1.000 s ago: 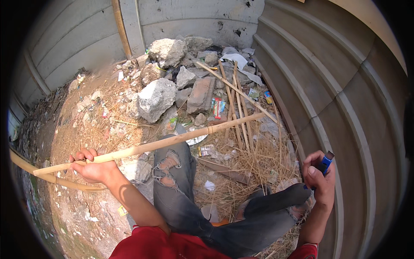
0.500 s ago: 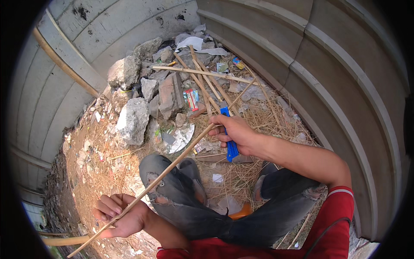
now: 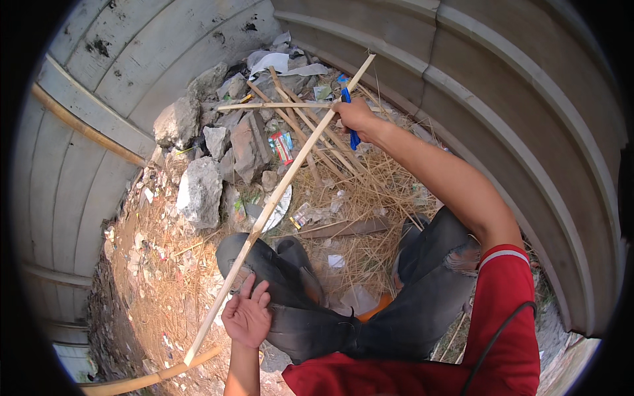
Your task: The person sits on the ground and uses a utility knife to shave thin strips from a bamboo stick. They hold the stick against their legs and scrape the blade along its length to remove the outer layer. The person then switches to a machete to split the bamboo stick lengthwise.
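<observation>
We see the right arm reaching in from a red sleeve [image 3: 503, 290] at 4 o'clock, its elbow bent near 3 o'clock and its forearm slanting toward 11. It ends in the right hand [image 3: 356, 117], which sits near 1 o'clock with the back of the wrist toward us. Its grip is closed around a blue cutter [image 3: 354, 137], whose body pokes out above and below the fist. A long pale wooden strip [image 3: 281, 191] crosses by those fingers, running from 1 o'clock down to 7; we cannot tell how firmly they hold it, since its far side is hidden.

The left hand [image 3: 248, 319] is at 7 o'clock, its forearm rising from the lower edge. We see the palm turned up, the grip spread open with nothing in it, the fingers loosely curled and pointing toward 12. The strip passes just beside this hand, on its 9 o'clock side; whether the thumb touches it we cannot tell.

The strip also crosses above the knee of the dark jeans [image 3: 290, 333]. Beyond it, toward 12, we find thinner sticks [image 3: 307, 142] lying crossed on the ground, with pale rocks [image 3: 200, 191] at 9 o'clock and a ribbed panel [image 3: 489, 105] at 2.
</observation>
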